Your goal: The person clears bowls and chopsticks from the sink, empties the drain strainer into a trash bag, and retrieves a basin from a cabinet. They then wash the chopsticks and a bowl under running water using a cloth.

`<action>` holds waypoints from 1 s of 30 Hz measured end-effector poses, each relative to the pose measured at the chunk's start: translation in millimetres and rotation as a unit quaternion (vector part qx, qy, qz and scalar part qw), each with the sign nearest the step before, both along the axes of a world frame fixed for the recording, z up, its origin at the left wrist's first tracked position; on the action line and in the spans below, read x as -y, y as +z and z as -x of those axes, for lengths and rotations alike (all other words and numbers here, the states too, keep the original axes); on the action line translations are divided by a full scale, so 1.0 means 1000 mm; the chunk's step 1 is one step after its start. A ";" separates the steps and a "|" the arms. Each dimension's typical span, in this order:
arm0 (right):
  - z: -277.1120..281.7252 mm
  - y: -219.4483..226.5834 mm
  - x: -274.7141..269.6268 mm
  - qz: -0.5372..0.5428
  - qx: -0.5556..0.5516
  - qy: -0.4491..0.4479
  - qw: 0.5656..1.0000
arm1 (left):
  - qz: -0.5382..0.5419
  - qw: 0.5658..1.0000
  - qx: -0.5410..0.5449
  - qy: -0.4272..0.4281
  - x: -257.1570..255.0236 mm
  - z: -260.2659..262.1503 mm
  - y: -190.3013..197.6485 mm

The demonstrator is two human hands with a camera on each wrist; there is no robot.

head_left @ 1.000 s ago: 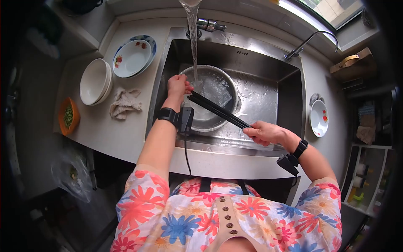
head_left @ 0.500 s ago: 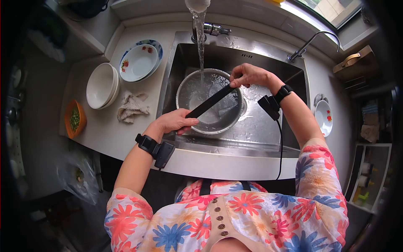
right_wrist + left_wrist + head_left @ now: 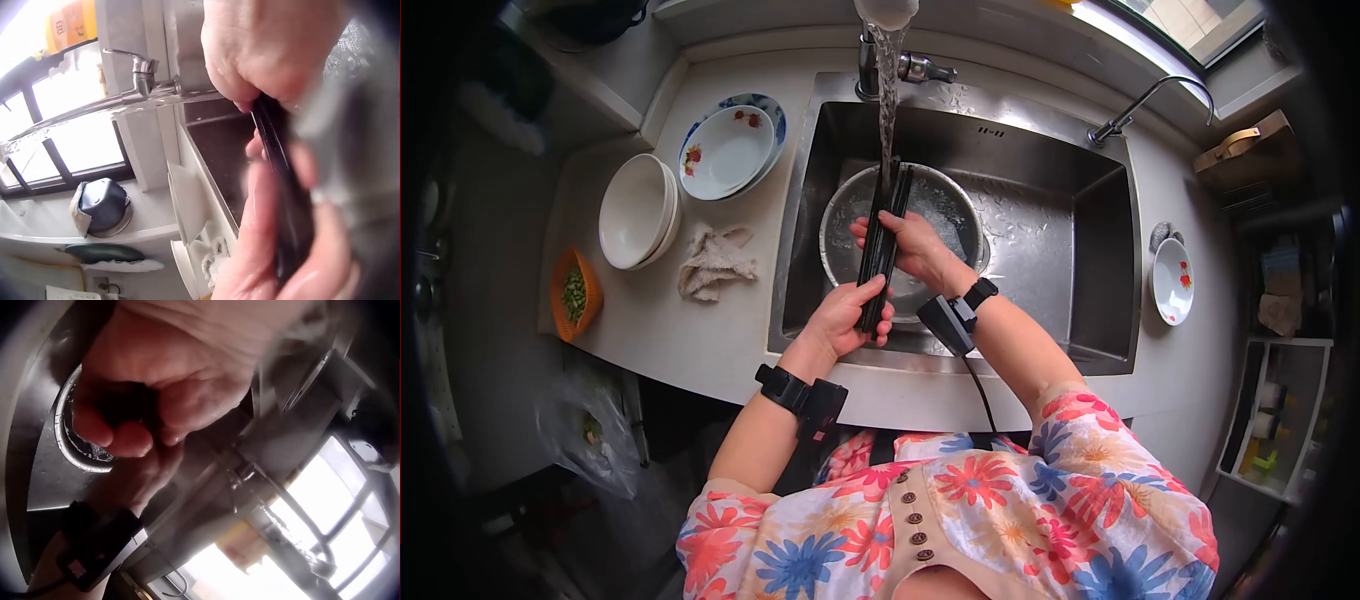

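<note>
A bundle of thin black sticks (image 3: 876,262) stands nearly lengthwise over the metal basin (image 3: 832,250), its far end at the stream of running water (image 3: 887,100). Around the near part of the bundle curls the left hand (image 3: 845,315), thumb on top. Farther up, the right hand (image 3: 908,243) grips the same bundle from the right. In the right wrist view the dark sticks (image 3: 275,150) pass between both hands. The left wrist view shows the left hand (image 3: 169,369) with curled fingers around something dark.
On the left counter are white bowls (image 3: 632,212), patterned plates (image 3: 725,155), a crumpled cloth (image 3: 716,262) and an orange basket (image 3: 562,318). Right of the sink (image 3: 1040,250) lie a small dish (image 3: 1172,283) and a slim curved faucet (image 3: 1140,103).
The bundle has turned from slanting across the basin to nearly lengthwise, under the stream. The right hand has come down and left, close to the left hand, which has moved slightly right.
</note>
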State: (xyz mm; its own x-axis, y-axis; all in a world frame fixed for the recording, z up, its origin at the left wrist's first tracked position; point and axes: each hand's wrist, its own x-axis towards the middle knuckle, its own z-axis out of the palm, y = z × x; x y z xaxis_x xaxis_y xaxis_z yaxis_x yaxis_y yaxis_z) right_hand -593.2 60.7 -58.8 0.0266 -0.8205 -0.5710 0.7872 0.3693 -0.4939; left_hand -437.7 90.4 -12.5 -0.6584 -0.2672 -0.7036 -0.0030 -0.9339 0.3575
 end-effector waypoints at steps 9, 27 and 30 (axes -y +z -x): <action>0.003 -0.009 -0.004 0.015 0.036 -0.022 0.999 | 0.059 0.998 -0.021 0.017 -0.003 0.004 -0.006; -0.017 0.006 0.006 0.010 -0.112 -0.196 0.974 | 0.161 0.968 0.065 0.179 -0.008 0.021 0.004; -0.018 0.009 0.005 0.018 -0.075 -0.169 0.983 | 0.205 0.975 0.081 0.005 0.000 0.009 0.007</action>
